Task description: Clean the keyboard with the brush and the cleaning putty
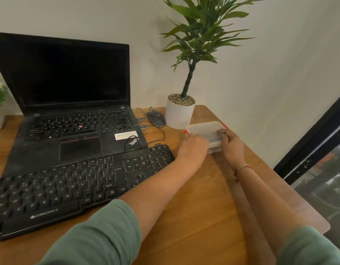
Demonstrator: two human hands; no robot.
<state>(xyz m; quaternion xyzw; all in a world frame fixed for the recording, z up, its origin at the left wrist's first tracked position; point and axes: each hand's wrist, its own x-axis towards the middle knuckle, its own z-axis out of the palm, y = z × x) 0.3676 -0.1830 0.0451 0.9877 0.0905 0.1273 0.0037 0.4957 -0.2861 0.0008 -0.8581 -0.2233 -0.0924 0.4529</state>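
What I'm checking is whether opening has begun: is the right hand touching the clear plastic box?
Touching. The head view shows the right hand with its fingers lying on the lid of the clear plastic box, no gap between them.

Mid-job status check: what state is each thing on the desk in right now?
Clear plastic box: lid on, held at both ends on the desk.
Left hand: grips the box's left end by a red latch.
Right hand: holds the box's right end, fingers on the lid.
Zebronics keyboard: dusty, untouched.
Laptop: open, screen dark.
Mouse: idle beside the plant pot.
Brush, putty: not in view.
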